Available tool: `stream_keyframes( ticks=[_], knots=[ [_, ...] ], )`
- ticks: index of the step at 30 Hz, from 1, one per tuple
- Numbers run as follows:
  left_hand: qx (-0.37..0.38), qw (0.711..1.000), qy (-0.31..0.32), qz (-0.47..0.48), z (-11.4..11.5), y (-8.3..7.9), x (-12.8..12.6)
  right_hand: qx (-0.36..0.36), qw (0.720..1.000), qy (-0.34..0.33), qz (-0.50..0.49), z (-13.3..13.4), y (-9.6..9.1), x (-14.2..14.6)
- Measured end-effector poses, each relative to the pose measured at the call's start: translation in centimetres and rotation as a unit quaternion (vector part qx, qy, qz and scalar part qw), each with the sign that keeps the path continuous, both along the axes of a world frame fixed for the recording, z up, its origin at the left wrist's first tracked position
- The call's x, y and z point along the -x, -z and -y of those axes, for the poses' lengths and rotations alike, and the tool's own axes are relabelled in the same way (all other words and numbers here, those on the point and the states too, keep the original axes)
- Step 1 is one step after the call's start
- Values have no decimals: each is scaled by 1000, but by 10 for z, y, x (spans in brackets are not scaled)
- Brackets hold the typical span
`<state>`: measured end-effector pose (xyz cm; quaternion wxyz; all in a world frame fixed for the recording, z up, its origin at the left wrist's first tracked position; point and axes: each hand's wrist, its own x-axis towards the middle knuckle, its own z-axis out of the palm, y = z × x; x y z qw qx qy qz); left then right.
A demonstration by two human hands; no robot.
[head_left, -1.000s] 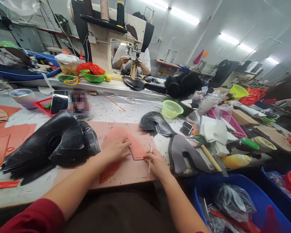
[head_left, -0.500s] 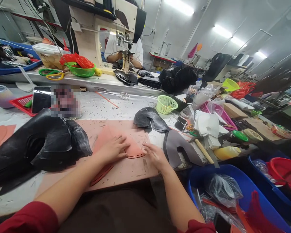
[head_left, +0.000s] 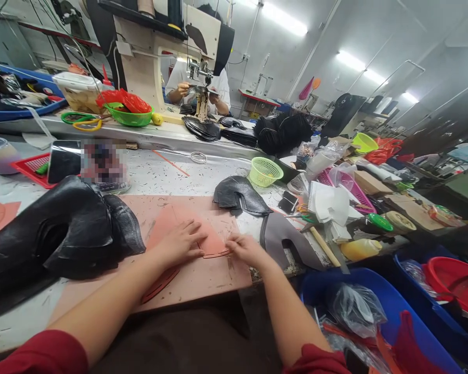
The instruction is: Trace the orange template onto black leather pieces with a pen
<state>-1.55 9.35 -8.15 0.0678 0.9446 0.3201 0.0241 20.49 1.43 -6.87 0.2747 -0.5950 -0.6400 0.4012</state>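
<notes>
White worktop (head_left: 140, 179) was strewn with dark trimmings (head_left: 167, 167) beyond the pink sheet (head_left: 218, 278), which reached its front edge. Large black stack (head_left: 81, 228) overlapped the sheet's left side; orange pieces (head_left: 0, 215) lay farther left. Small black stack (head_left: 239, 195) sat at the sheet's back right corner. Right of the sheet, in order: grey stack (head_left: 281, 234), hammer (head_left: 324, 246), yellow bottle (head_left: 361, 249). Pale-green basket (head_left: 265, 172) stood beyond the sheet, rightward.

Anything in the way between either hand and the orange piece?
Nothing visible. The left hand lies on the orange piece; the right hand's fingertips are at its lower right corner. The black stack and grey pieces sit off to either side. Whether the right fingers pinch something thin is unclear.
</notes>
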Motion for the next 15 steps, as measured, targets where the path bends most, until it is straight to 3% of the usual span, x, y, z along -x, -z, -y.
stream_keyframes(
  ticks=[4, 7, 10, 13, 15],
  knots=[
    [-1, 1000, 1, 1, 1, -1, 1, 72, 995, 18, -71, -23, -7, -12],
    [-36, 999, -10, 37, 4, 2, 3, 24, 999, 27, -39, -51, -6, 16],
    [-105, 989, 26, 104, 8, 0, 5, -18, 1000, 23, -7, -71, -6, 54],
    [-200, 960, 64, 185, 16, -15, 13, -67, 997, -24, -25, -74, -16, 72],
    [-247, 937, 47, 243, 22, -31, 30, -138, 987, -54, -58, -74, -29, 61]
  ],
)
